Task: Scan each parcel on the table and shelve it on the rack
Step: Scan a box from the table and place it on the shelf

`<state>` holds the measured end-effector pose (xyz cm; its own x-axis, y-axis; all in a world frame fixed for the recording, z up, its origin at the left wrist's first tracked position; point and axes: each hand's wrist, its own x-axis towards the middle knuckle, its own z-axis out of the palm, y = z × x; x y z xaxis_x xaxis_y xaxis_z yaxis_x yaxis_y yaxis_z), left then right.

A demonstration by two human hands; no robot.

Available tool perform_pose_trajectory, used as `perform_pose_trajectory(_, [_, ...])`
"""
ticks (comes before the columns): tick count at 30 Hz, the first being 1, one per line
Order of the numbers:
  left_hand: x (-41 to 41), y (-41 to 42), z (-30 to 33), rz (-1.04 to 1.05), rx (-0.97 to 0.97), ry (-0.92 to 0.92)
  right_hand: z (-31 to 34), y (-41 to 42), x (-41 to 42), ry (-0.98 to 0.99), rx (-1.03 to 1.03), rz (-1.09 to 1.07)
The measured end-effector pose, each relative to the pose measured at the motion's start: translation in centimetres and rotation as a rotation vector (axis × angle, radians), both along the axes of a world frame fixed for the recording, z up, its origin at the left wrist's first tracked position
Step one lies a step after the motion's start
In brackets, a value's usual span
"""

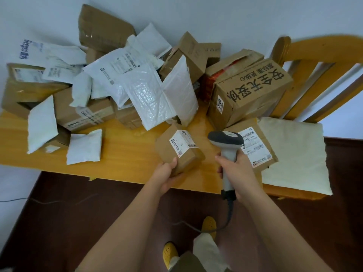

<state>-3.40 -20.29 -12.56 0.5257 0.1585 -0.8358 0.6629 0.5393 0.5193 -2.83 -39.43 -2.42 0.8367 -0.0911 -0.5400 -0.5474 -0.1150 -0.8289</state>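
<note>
Both forearms reach forward over the worktop's (121, 154) near edge; left grip (167, 173) clasps a small box (179, 152), right grip (238, 171) wraps a scanner (227, 148) handle.

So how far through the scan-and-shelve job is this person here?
Done: nothing shows as shelved; no rack is in view. In hand: the left hand holds a small brown box, label up, and the right hand grips the scanner beside it. Left: a heap of parcels covers the table.

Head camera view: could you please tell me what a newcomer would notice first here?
Probably the heap of brown boxes and white mailers covering the far side of the table. Nearer, the left hand holds a small box, label up, while the right hand grips a scanner beside it. A wooden chair stands at right.
</note>
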Motion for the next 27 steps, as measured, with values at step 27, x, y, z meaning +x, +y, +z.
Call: perform_pose_trajectory(27, [-2.1, 12.2, 23.0, -0.498, 0.227, -0.537, 15.2, 6.3, 1.0, -0.554, -0.116, 0.402])
